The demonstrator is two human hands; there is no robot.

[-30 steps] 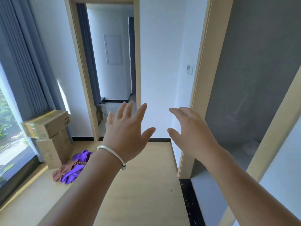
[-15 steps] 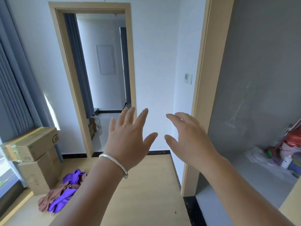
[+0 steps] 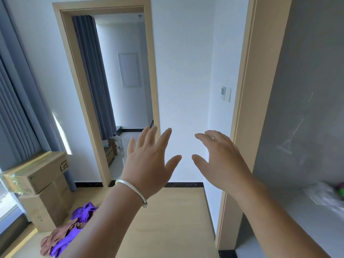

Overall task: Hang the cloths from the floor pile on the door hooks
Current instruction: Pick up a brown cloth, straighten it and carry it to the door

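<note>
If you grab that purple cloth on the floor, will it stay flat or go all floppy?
Probably floppy: the purple cloth lies crumpled in soft folds, tangled with a brown cloth, so the brown one may drag up too. It looks thin, so likely light. Both hands, left and right, are open and empty.

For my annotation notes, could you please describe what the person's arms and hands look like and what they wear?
Both forearms are bare, with no sleeves in view. The left hand has a plain silver bangle round its wrist. The right hand wears nothing visible: no rings, watch or gloves.
</note>
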